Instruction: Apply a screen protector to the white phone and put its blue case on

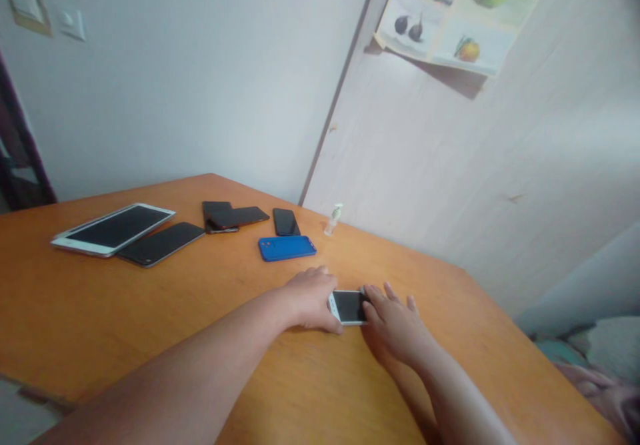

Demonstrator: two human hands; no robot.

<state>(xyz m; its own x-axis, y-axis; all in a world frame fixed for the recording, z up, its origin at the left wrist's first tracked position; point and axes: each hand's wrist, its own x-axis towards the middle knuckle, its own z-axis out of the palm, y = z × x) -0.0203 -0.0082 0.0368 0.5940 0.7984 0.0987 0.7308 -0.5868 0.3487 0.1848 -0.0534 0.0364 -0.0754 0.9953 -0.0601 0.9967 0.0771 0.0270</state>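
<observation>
A white smartphone [349,307] with a dark screen lies face up on the wooden table, between my two hands. My left hand [313,299] grips its left end, thumb at the near edge and fingers at the far side. At the right end, my right hand [393,318] holds the phone with thumb and forefinger, its other fingers spread out to the right. Both ends of the phone are partly covered by the fingers. Beyond my left hand lies a blue phone case [287,248].
A small clear pump bottle [333,219] stands near the back edge. Behind the case is a black phone [285,222]; left of it, dark phones [237,216] overlap. Farther left, a white tablet [117,229] partly overlaps a larger dark device [163,243]. Walls [200,85] border the table [190,298].
</observation>
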